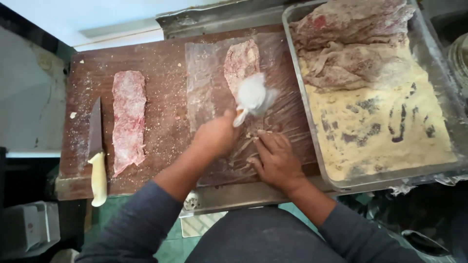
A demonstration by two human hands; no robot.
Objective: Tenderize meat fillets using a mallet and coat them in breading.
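My left hand (pixel 217 136) grips the handle of a white mallet (pixel 252 95), whose head is blurred over a clear plastic sheet (pixel 204 83). Under the sheet lies a flat piece of raw meat (pixel 240 58) on the wooden cutting board (pixel 163 63). My right hand (pixel 275 158) rests flat, fingers spread, on the near part of the plastic sheet, just right of my left hand. A second long strip of floured raw meat (pixel 129 119) lies bare on the left part of the board.
A knife (pixel 97 156) with a cream handle lies at the board's left edge, blade pointing away. To the right stands a metal tray (pixel 298 92) of yellow breadcrumbs with several coated meat pieces (pixel 356 39) piled at its far end.
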